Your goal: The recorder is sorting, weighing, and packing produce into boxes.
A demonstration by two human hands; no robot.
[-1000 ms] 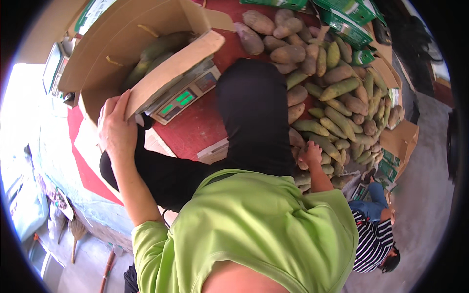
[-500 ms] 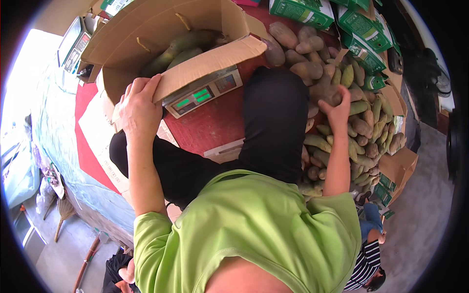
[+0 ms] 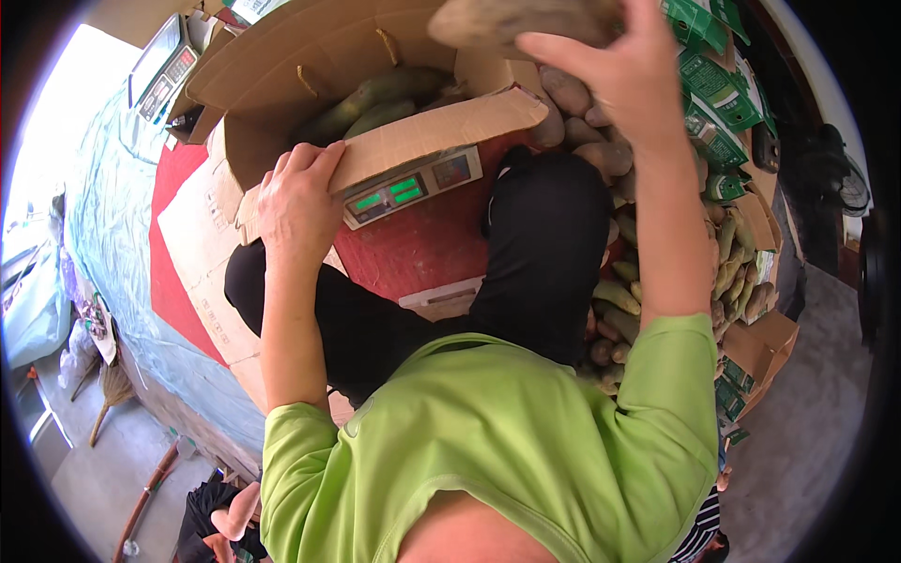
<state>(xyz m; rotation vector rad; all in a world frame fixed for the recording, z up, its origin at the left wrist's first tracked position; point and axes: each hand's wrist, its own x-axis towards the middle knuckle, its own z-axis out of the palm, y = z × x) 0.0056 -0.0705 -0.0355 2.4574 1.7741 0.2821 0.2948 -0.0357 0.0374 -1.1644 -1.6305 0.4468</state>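
Observation:
My left hand [image 3: 300, 199] grips the near flap [image 3: 441, 127] of an open cardboard box [image 3: 253, 80], fingers curled over its edge. Long greenish tubers [image 3: 371, 98] lie inside. The box rests on a scale [image 3: 413, 188] with green lit displays. Up at the top edge, my right hand [image 3: 624, 80] holds a large brown sweet potato [image 3: 526, 21], blurred by motion and partly cut off by the frame. My right forearm hides part of a heap of brown and greenish sweet potatoes [image 3: 737, 272] at my right.
Green cartons [image 3: 718, 89] stand beyond the heap, and an open brown carton [image 3: 765, 347] sits on its near right. Another scale [image 3: 164, 70] is at the far left. My knees straddle red cloth [image 3: 404, 249]. Other people [image 3: 221, 516] are at the lower edge, beside a wooden pole [image 3: 150, 497].
My right hand has lifted a sweet potato off the heap and carried it up and forward, toward the box's far right. My left hand keeps its hold on the flap; the view has shifted slightly.

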